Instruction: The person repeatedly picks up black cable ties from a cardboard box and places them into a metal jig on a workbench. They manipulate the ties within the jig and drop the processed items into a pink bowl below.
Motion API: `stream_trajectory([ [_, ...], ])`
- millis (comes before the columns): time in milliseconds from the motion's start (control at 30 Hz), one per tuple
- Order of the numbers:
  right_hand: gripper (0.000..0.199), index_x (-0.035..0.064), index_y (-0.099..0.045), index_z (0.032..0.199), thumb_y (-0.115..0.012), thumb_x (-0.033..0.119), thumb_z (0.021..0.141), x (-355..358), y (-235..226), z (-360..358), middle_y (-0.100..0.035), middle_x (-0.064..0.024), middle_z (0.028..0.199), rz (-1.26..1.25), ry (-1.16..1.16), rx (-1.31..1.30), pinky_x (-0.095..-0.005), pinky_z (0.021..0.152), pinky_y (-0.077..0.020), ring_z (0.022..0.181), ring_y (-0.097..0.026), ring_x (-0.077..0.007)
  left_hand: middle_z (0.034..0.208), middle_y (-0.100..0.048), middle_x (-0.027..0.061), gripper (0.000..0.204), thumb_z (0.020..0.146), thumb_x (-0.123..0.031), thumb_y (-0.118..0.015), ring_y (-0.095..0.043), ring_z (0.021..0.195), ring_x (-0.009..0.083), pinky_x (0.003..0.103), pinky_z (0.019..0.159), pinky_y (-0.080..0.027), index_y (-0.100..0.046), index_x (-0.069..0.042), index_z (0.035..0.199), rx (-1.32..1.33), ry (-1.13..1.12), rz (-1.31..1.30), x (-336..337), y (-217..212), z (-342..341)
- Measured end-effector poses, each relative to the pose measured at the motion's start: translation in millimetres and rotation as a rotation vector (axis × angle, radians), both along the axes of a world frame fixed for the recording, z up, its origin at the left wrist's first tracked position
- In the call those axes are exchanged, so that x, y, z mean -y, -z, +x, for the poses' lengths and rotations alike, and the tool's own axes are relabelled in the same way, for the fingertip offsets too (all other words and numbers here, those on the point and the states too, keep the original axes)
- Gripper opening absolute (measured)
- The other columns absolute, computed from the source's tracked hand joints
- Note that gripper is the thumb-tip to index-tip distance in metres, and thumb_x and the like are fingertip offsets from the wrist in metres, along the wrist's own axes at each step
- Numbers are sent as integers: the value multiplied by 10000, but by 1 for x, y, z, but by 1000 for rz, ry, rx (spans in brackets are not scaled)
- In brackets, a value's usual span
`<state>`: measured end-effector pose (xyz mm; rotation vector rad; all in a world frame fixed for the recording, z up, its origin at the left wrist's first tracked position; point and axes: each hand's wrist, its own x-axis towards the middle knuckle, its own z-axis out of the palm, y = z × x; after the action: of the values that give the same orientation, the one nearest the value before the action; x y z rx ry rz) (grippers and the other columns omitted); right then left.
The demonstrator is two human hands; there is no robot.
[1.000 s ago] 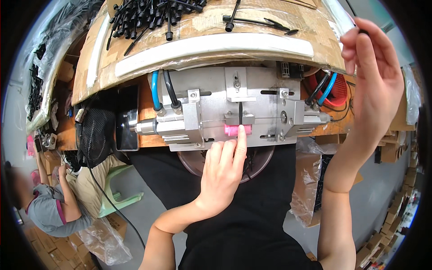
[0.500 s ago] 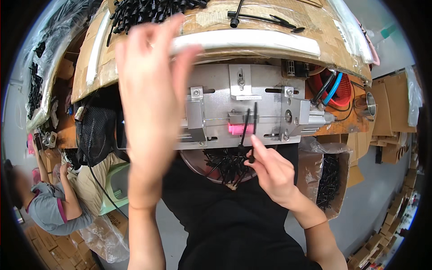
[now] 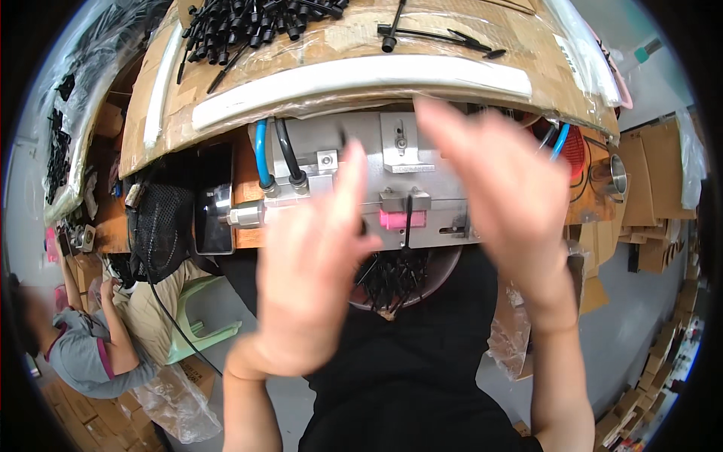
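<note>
My left hand [image 3: 312, 282] is blurred, in front of the left half of a metal fixture [image 3: 444, 181]. Dark bits of a thin black brush-tipped wand [image 3: 364, 226] show by its thumb and beyond its fingertip; most of the wand is hidden. Over the fixture's right side, my right hand [image 3: 512, 196] is smeared by motion, thumb apart from the fingers, with nothing visible in it. Between the hands, another black wand [image 3: 409, 218] stands at the fixture's small metal block [image 3: 395, 200], in front of a pink piece [image 3: 392, 219]. Below, a bowl [image 3: 452, 271] holds several black wands.
A cardboard-topped shelf [image 3: 339, 41] with a white padded edge [image 3: 361, 79] bears a heap of black wands [image 3: 260, 22]. Blue and black hoses [image 3: 262, 151] rise from the fixture. Left are a black mesh bag [image 3: 160, 226] and a seated person [image 3: 98, 339]. A metal cup [image 3: 617, 175] stands right.
My left hand has come down from the shelf to the fixture. My right hand has moved up and right; the wand it held no longer shows in it.
</note>
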<state>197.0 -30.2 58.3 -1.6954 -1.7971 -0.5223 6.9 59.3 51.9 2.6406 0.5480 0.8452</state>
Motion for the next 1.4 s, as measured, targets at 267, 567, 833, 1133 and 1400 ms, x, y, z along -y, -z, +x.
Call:
stream_trajectory([
  [267,165,-29,-681,986,-571,51,894,-90,-66,62,-698,-174,872,-269,-164,-93,-363,755,-519,833,-674,-283,927,-509,74,587,797,-47,-650,-525,874,217,335,786,-461,-493,55,1354,-233,53,31,61,68,5],
  [567,418,1,-666,1119,-792,-27,722,37,21,-21,-696,-119,855,63,-55,-622,-241,596,-555,704,-694,-189,985,-567,75,645,659,-73,-783,-514,899,263,366,806,-432,-603,-82,1278,-41,262,-289,3,11,10],
  [833,578,-49,-612,1238,-783,-68,686,66,99,-78,-689,-94,795,-35,107,-458,-287,564,-518,636,-668,-187,832,-574,82,200,660,-51,-749,-563,767,203,283,696,-443,-701,1,847,139,175,-333,-17,-31,15],
  [1133,609,-20,-593,1277,-797,-3,703,56,92,-77,-672,-94,784,-134,119,-462,-305,568,-513,650,-664,-194,874,-572,123,238,634,106,-628,-530,818,186,259,723,-428,-668,29,855,333,93,-374,-12,-23,-12],
  [1400,249,25,-666,1077,-659,-21,833,3,-16,50,-695,-108,947,128,325,6,-286,642,-492,724,-614,-177,854,-607,70,244,660,24,-766,-593,797,205,296,678,-480,-721,-44,890,250,50,-331,-13,-14,-20],
])
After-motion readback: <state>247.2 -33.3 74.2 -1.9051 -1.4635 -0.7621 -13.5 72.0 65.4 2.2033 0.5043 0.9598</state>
